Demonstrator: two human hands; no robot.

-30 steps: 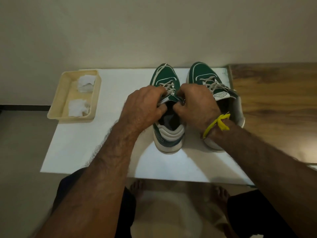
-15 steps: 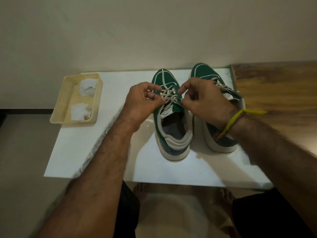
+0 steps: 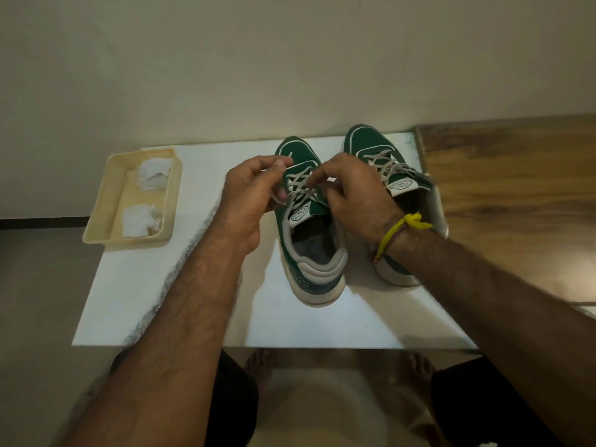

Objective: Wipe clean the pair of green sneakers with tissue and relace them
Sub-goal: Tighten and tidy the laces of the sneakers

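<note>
The step in hand is judged to be the relacing of the left green sneaker (image 3: 308, 227), which stands on the white counter (image 3: 193, 301) with its toe turned away from the person. The lace (image 3: 298, 185) is held over the upper eyelets, just above the tongue label. It is pinched by the left hand (image 3: 254, 191) on the left side and by the right hand (image 3: 351, 191) on the right side; both grips are closed on the lace, with the fingers curled. Whether a knot is already begun cannot be told, because the fingers hide the ends.

The right green sneaker (image 3: 387, 169) stands just beside, partly behind the right wrist, and its lace appears to be threaded already. The wiping seems to be done: two crumpled tissues (image 3: 140, 217) lie in the beige tray (image 3: 103, 204) at the left of the counter.

For the next move, the two ends must probably be pulled even and tight, then crossed and tied, while the tongue is kept flat under them.
</note>
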